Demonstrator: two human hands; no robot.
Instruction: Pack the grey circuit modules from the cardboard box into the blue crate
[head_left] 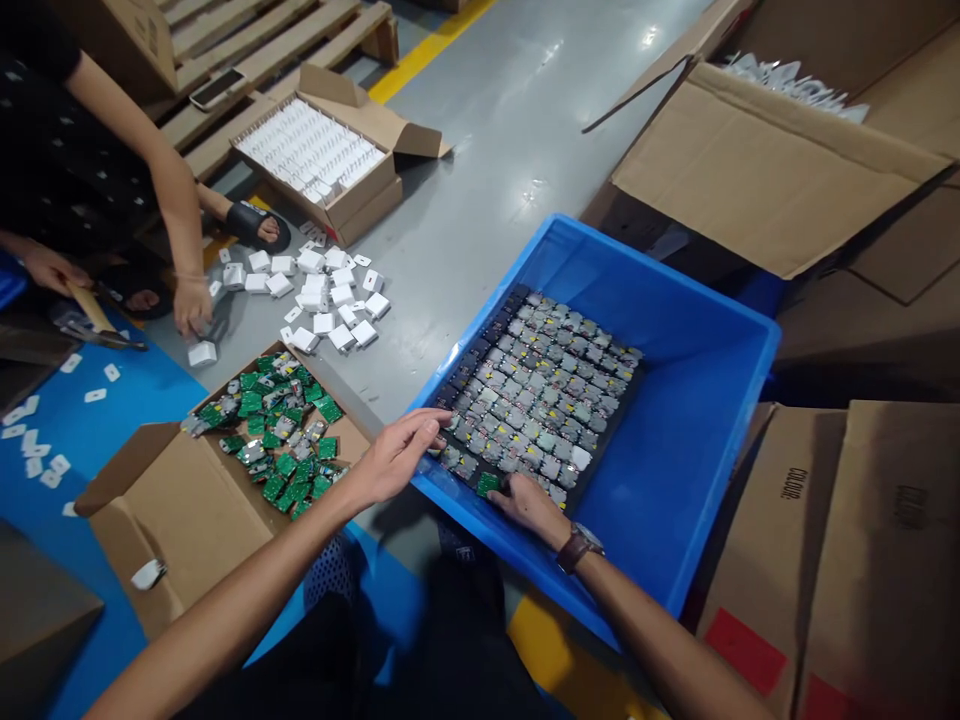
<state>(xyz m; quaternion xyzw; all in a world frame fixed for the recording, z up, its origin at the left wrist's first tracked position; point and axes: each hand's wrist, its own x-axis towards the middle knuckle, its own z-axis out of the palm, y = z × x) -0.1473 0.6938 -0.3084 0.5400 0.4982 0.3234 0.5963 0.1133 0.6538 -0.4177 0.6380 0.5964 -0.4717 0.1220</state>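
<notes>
A blue plastic bin [694, 420] stands in front of me, with rows of small circuit boards [551, 375] laid side by side on a dark sheet inside it. My right hand [534, 510], a watch on its wrist, reaches into the near end and pinches a green circuit board [487, 484] beside the front row. My left hand [401, 455] rests across the bin's left rim with its fingers stretched toward the nearest boards; I see nothing held in it. To the left, an open cardboard box [206, 500] holds a loose heap of green circuit boards [292, 440].
White plastic housings [319, 290] lie scattered on the floor. Another person's hand [193, 305] is among them at the left. Behind sit a carton of white parts [311, 150] and a wooden pallet [285, 50]. Large cardboard boxes [780, 160] flank the bin's right side.
</notes>
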